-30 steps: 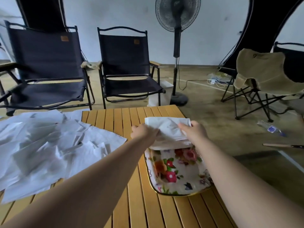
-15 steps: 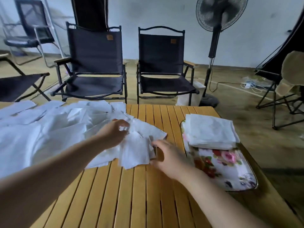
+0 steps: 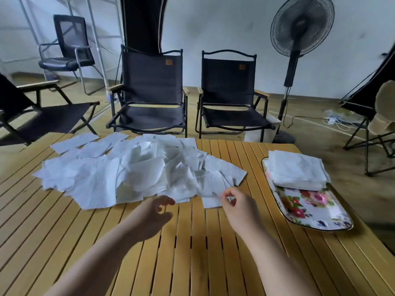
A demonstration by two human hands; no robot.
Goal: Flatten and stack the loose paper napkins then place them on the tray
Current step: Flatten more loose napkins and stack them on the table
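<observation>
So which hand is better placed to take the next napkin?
Right: the right hand seems to pinch the edge of the nearest napkin, while the left hand hovers open just short of the pile.

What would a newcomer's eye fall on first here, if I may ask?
A sprawling heap of loose napkins covers the table's far left. Rightward, a neat napkin stack sits on the floral tray's far end. The left hand and right hand are at the heap's near edge.

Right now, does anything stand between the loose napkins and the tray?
Nothing visible does. Only bare table separates the loose napkins from the tray. The flattened stack already covers the tray's far end, so new napkins would likely go on it. The right hand is at the pile's near edge.
</observation>
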